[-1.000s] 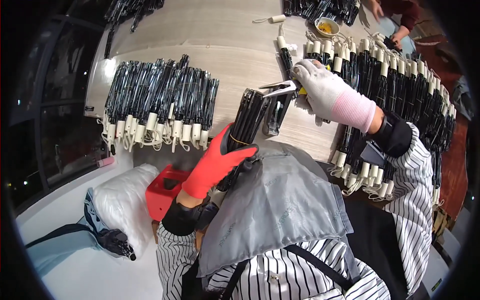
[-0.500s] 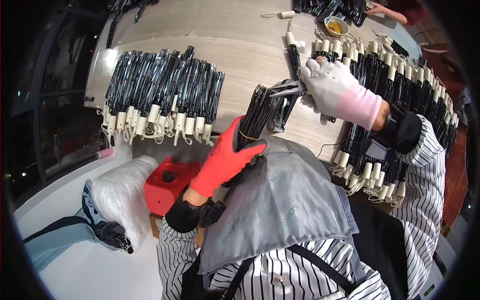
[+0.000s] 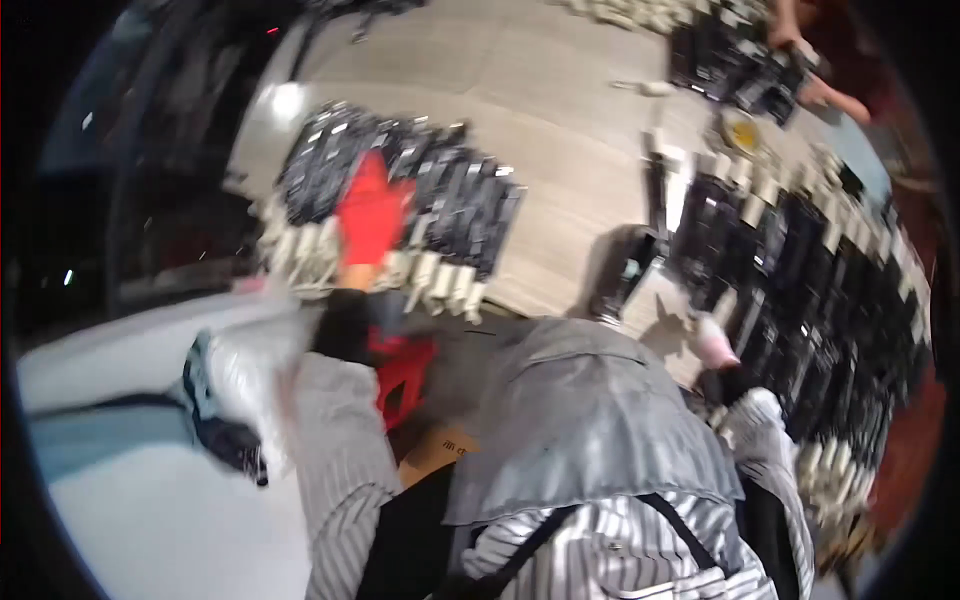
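My left hand (image 3: 370, 218), in a red glove, is stretched over a row of folded umbrella frames (image 3: 450, 190) with cream handles at the table's left. Its fingers look extended with the thumb apart. Motion blur hides whether it touches a frame. My right hand (image 3: 705, 338), in a white and pink glove, is low by the table's near edge, beside a dark stand-like tool (image 3: 622, 272). Its fingers are smeared, and anything in them cannot be made out. A single umbrella frame (image 3: 655, 190) lies beyond the tool.
More umbrella frames (image 3: 800, 320) crowd the right side. A small bowl (image 3: 740, 132) with yellow contents stands behind them. At the far right, another person's hands (image 3: 815, 90) are over dark frames. A red stool-like object (image 3: 405, 375) and a white plastic bag (image 3: 245, 385) are at lower left.
My left hand has moved left from the tool to the row of frames; the frame it held is no longer visible in it. My right hand has dropped nearer my body. The view has shifted.
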The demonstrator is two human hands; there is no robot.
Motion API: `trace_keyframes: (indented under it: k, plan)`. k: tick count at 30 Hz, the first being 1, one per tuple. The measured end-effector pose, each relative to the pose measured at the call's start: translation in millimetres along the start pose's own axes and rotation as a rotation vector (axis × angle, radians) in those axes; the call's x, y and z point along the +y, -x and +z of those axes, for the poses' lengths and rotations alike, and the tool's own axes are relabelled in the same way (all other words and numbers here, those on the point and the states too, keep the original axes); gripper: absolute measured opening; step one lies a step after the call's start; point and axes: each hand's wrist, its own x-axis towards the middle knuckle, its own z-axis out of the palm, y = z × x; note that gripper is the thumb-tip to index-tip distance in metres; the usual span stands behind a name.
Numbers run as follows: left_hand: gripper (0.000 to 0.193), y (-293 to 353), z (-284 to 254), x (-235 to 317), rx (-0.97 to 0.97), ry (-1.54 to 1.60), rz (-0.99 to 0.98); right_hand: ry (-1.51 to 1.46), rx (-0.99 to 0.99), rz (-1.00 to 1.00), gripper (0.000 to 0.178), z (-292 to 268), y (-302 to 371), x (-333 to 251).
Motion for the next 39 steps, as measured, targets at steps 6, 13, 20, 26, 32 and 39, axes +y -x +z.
trace_keyframes:
  k: [6, 13, 20, 26, 32, 39]
  plan:
    - [0.059, 4.3, 8.1, -123.2, 0.137, -0.909, 0.071, -0.041, 0.174, 0.452, 0.050, -3.4, -6.1, -49.3]
    - [0.065, -6.2, 28.0, -55.6, 0.159, -0.780, 0.039, -0.095, 0.684, 0.599, 0.055, -21.0, -51.4, -5.9]
    - [0.063, 14.5, 85.3, 71.6, 0.087, -0.212, 0.237, -0.239, 0.869, 0.755, 0.057, -3.3, -82.3, -11.8]
    - [0.067, 14.7, 85.8, 166.9, 0.012, 0.048, 0.582, -0.430, 0.583, 0.404, 0.045, -156.6, -45.4, -16.4]
    - [0.059, 32.5, 26.0, 311.5, 0.130, 0.115, 1.198, -0.725, 0.096, -0.041, 0.038, -226.1, 8.5, -138.0]
    - [0.053, 40.3, 10.9, 270.7, -0.585, 1.075, 0.115, -0.975, 0.398, -0.121, 0.027, -236.4, 3.5, -210.0]
